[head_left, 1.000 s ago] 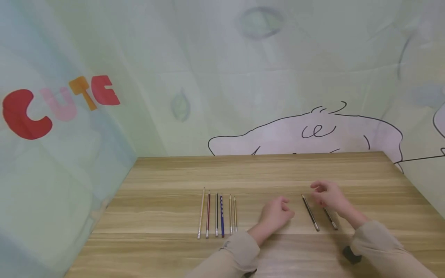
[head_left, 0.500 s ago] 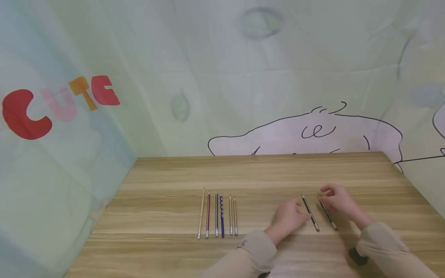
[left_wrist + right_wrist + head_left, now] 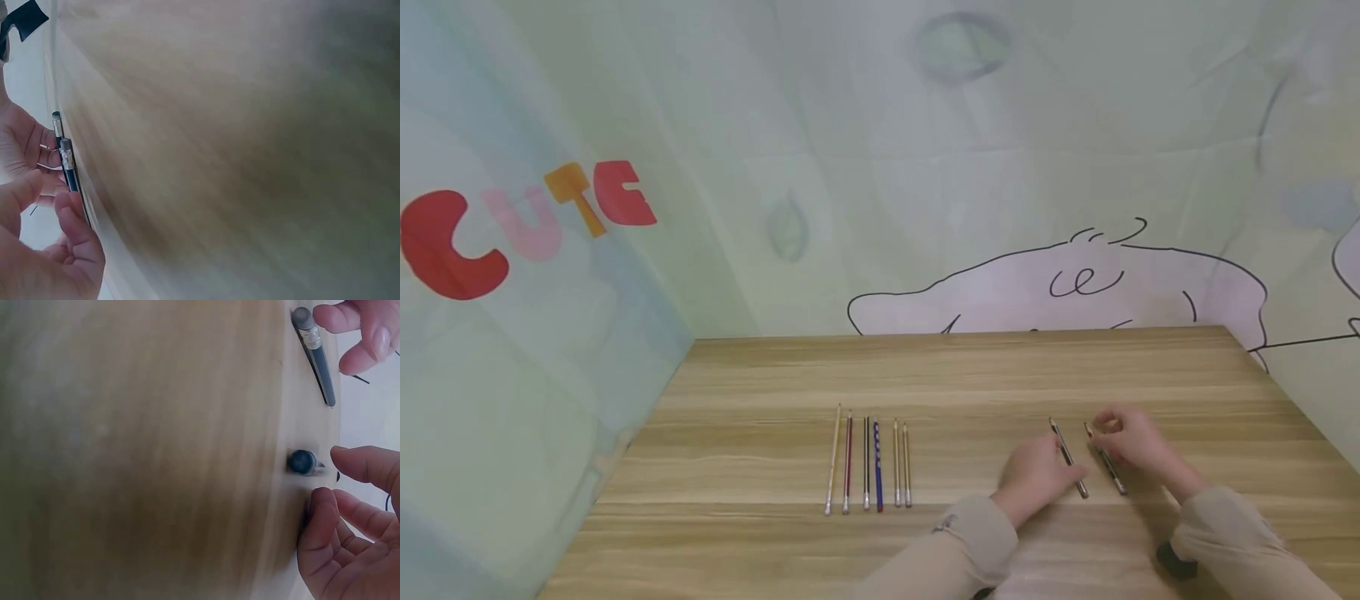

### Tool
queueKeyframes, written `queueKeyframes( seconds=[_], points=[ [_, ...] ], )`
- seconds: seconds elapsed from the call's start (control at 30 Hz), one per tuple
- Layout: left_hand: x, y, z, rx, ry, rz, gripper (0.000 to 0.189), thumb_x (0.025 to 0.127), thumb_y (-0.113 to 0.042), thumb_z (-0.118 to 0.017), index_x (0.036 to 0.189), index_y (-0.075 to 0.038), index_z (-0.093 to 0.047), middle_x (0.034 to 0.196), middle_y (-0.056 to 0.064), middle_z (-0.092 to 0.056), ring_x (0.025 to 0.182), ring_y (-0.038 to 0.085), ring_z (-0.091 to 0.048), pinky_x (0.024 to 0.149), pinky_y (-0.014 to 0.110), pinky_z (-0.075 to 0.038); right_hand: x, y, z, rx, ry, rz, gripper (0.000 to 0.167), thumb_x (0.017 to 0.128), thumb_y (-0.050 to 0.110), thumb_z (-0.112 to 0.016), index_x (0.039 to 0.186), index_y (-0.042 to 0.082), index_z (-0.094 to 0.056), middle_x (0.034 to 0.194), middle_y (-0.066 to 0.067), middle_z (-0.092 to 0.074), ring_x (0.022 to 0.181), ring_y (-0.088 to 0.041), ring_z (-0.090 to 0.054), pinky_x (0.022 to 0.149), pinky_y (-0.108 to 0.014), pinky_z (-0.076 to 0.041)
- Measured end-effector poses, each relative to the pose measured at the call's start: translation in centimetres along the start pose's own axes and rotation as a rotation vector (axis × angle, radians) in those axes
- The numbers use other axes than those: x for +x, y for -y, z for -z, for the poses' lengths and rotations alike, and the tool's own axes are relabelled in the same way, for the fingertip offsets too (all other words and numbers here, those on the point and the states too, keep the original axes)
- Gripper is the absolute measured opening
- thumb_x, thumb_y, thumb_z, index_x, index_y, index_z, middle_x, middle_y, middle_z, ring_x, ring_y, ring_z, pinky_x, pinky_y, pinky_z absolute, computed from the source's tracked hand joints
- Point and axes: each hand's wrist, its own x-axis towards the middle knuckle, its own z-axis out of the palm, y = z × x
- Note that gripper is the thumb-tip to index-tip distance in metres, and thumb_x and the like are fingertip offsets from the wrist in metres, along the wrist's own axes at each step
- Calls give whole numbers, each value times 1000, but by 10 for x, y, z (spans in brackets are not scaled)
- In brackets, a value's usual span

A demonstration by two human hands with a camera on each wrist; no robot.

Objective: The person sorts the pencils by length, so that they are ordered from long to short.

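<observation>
Two dark pencils with silver eraser ends lie slanted on the right of the table in the head view. My left hand (image 3: 1033,477) is over the left dark pencil (image 3: 1066,452), its thumb by the eraser end and its fingers on the left side. My right hand (image 3: 1138,439) is at the other dark pencil (image 3: 1108,467), near its tip. In the right wrist view, that pencil's end (image 3: 302,461) shows between the right thumb and fingers, with a gap around it. Both erasers appear close together in the left wrist view, the nearer pencil (image 3: 67,159) beside the left fingers.
On the left, several pencils lie in a row: a yellowish one (image 3: 833,462), a dark red one (image 3: 847,462), a black one (image 3: 867,467), a blue patterned one (image 3: 877,467) and two tan ones (image 3: 896,465). Behind the wooden table (image 3: 775,375) hangs a printed curtain (image 3: 737,150).
My left hand has moved right, from bare table to the left dark pencil. The right hand shifted slightly right and has uncovered more of its pencil. The pencils stay where they were.
</observation>
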Motion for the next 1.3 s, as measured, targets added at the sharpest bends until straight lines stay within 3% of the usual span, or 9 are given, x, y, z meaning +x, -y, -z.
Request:
queueKeyframes(
  seconds=[0.17,0.8,1.03,1.3],
  points=[
    [-1,-5,-1,46,-5,64,33,67,-44,-69,70,-19,-47,53,-7,-41,45,10,-37,41,23,-30,-1,1,-1,-27,4,-32,39,76,10,-62,108,-8,-48,66,-3,-53,51,-12,-47,46,-27,-41],
    [9,-3,-14,199,-3,64,42,64,-54,-68,77,-20,-47,58,-6,-45,48,11,-41,41,25,-33,-1,0,-2,-66,-5,-60,39,75,11,-63,107,-7,-50,75,-8,-59,55,-14,-49,49,-28,-42],
    [9,0,-10,205,16,39,40,63,-47,-72,87,-20,-54,63,-6,-53,52,10,-46,44,24,-35,-2,1,-1,-70,-3,-57,40,74,10,-64,107,-8,-50,77,-11,-61,57,-15,-51,50,-29,-44],
    [9,4,-6,146,30,5,29,64,-36,-73,80,-21,-54,63,-9,-53,55,8,-46,48,22,-35,-3,2,0,-79,20,-69,43,74,9,-64,109,-9,-48,79,-11,-60,61,-15,-52,52,-30,-46]
  ],
)
